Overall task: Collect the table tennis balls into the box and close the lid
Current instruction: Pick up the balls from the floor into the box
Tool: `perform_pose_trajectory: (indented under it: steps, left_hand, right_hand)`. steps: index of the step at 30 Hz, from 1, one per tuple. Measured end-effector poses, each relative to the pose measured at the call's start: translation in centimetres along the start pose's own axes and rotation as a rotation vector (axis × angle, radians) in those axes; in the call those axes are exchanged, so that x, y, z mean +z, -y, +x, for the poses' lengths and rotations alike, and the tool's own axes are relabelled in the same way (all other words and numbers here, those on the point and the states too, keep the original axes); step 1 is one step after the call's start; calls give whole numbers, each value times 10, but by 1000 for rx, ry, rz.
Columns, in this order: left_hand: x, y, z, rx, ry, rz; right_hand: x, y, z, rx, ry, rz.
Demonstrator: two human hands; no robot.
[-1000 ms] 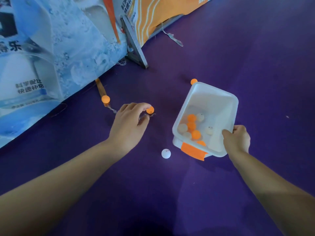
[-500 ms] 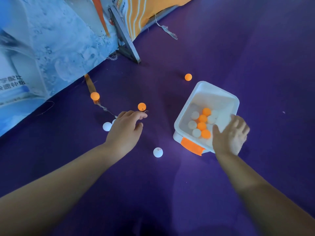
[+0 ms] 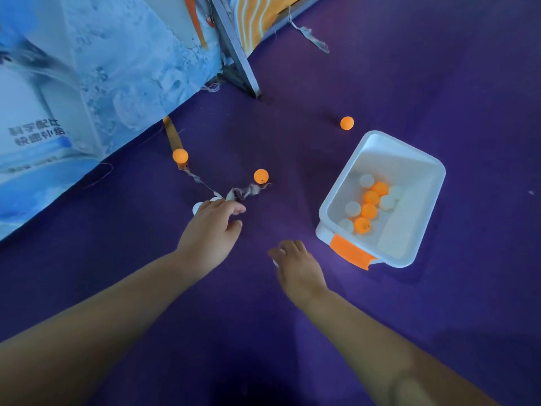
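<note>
I see my left hand (image 3: pixel 211 230) palm-down on the purple floor (image 3: pixel 439 317), fingers curled loosely over two white balls (image 3: pixel 198 207) that peek out past the knuckles; I cannot tell whether it actually grips them. My right hand (image 3: pixel 298 266) is also low on the floor, fingers bent over a white ball (image 3: pixel 275 261) of which only a sliver shows at its left side, so whether that one is held I cannot tell either. The white box (image 3: pixel 421 159) sits open to the right of both hands, its orange latch (image 3: pixel 349 252) on the near end, with a cluster of orange and white balls (image 3: pixel 369 204) inside. Three orange balls lie loose: one (image 3: pixel 260 176) just beyond my left hand beside a frayed thread (image 3: pixel 246 191), one (image 3: pixel 180 155) near the blue banner (image 3: pixel 87 83), one (image 3: pixel 347 123) just past the box's far corner.
</note>
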State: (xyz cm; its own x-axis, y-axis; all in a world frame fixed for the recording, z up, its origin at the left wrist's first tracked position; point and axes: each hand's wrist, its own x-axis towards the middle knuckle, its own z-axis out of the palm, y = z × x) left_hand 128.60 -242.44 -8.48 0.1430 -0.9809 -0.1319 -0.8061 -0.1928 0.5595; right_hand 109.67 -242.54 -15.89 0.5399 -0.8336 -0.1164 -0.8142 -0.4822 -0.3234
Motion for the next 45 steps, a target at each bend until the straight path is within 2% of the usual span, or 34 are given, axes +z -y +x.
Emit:
perform_pose_trajectory:
  steps: [3, 4, 6, 9, 11, 15, 20, 25, 29, 34, 39, 45]
  left_hand:
    - [0, -6, 0, 11, 8, -3]
    - [0, -9, 0, 15, 9, -4]
    - [-2, -15, 0, 24, 7, -19]
    - [-5, -20, 1, 51, -26, -31]
    - [-9, -20, 5, 73, -45, -21]
    - [-32, -20, 23, 105, -56, 21]
    - [-105, -39, 46, 93, -100, 120]
    - [-180, -42, 60, 102, -55, 251]
    - [-203, -30, 58, 58, -82, 260]
    - [-181, 12, 75, 20, -31, 230]
    - [-116, 73, 106, -84, 156, 189]
    - [-49, 115, 109, -188, 204, 120]
  right_hand:
    - [-33, -5, -1, -119, -491, 170]
    - [-49, -10, -1, -86, -609, 197]
    - [-74, -31, -1, 58, -710, 217]
    - [-90, -62, 2, 312, -599, 186]
    - [-93, -72, 6, 382, -546, 149]
    - [-110, -73, 24, 347, -517, 136]
    - [-158, -56, 56, 268, -411, 183]
    - [-201, -27, 92, 226, -223, 199]
    - [-200, -4, 125, 205, -70, 173]
    - [-160, 1, 171, 269, 147, 114]
    - [-96, -16, 201, 265, 228, 100]
    - [-40, -21, 229, 248, 296, -7]
